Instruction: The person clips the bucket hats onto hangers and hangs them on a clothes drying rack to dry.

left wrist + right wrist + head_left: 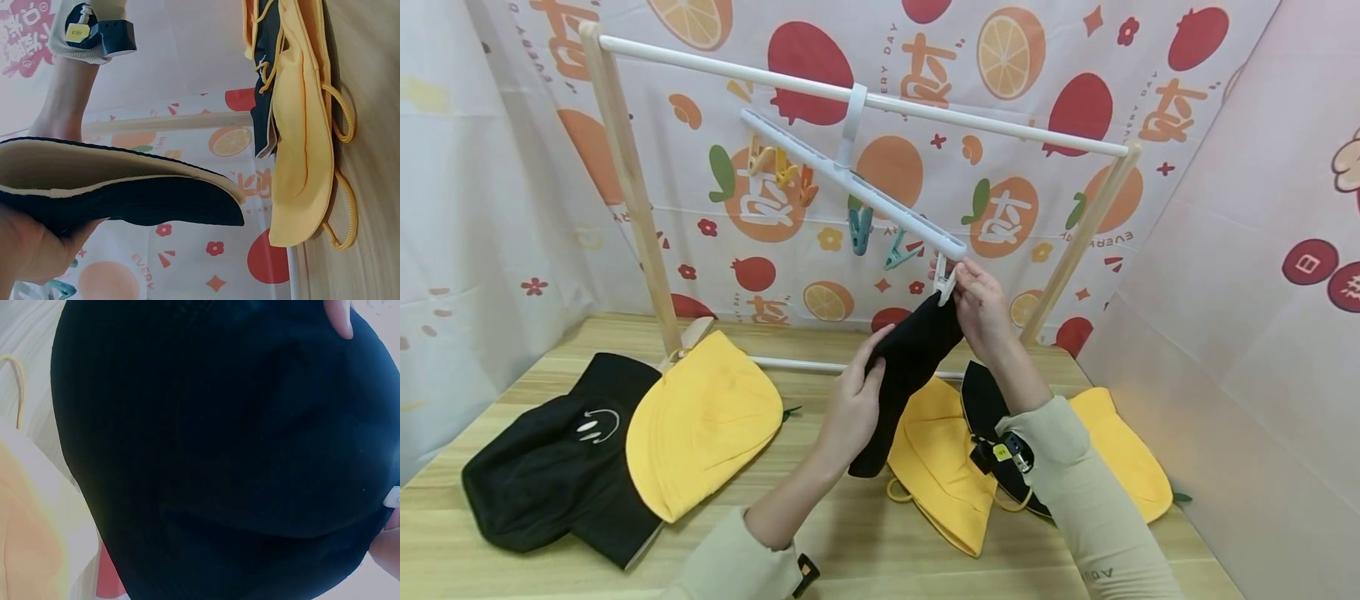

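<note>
A wood-grain tabletop (1030,558) sits before a fruit-printed backcloth (700,208), with pale side walls (1232,367). On it stands a rack (632,183) bearing a tilted hanger (895,207); yellow hats (707,425) and dark hats (542,475) lie left and right. Beneath the hanger's lower end, the left hand (857,404) grips a black hat (917,346) above the tabletop; the right hand (983,310) pinches a white clip (945,279) at its top edge.

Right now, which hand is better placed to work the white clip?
Probably the right hand: its fingers are at the white clip, by the lower end of the hanger. The left hand holds the black hat lower down, away from the clip.
</note>
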A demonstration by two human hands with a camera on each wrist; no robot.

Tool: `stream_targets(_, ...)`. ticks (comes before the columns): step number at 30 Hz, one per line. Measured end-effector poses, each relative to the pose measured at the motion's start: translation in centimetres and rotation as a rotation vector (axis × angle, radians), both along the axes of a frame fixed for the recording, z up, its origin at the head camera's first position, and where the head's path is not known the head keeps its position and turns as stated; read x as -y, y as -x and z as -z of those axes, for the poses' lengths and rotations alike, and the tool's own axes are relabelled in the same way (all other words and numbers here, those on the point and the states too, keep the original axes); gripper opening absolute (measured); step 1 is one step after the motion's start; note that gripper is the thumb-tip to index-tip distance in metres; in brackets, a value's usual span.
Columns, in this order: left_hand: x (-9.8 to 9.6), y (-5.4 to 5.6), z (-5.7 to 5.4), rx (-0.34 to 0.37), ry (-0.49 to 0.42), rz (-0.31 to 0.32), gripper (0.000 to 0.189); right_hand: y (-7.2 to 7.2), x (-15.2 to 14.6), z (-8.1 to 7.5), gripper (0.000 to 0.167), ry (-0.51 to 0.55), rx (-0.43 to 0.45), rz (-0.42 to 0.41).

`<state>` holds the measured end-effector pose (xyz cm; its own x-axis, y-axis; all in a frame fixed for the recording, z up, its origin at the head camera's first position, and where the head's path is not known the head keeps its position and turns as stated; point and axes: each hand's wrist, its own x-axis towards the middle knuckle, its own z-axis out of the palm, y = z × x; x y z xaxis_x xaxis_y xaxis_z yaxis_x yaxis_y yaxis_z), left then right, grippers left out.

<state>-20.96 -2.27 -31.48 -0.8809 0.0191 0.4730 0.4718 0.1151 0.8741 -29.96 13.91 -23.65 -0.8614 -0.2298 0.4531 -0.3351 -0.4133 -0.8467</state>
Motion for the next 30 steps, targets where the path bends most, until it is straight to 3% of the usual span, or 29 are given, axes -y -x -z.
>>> stream_targets(9, -0.5, 0.1, 0.7, 0.015, 0.04, 0.008, 0.041, 0.2, 0.0, 0.7, 0.038, -0.046, -0.022, 0.108)
stream_targets(12, -0.6, 0.3, 1.0, 0.026, 0.05, -0.005, 0.041, 0.1, 0.3, 1.0, 0.033, -0.122, -0.012, 0.234)
stream_targets(16, -0.6, 0.4, 1.4, 0.043, 0.077, -0.017, 0.041, 0.0, 0.5, 1.2, 0.027, -0.312, 0.0, 0.448)
stream_targets(18, -0.6, 0.4, 1.6, 0.045, 0.112, -0.026, 0.041, 0.0, 0.5, 1.3, 0.027, -0.408, 0.006, 0.51)
stream_targets(23, -0.6, 0.2, 1.9, 0.041, 0.194, -0.007, 0.047, 0.7, 0.4, 1.2, 0.026, -0.509, 0.033, 0.53)
stream_targets(30, -0.7, 0.0, 1.9, 0.058, 0.22, 0.063, 0.053, 2.8, -0.7, 0.7, 0.026, -0.422, 0.122, 0.489)
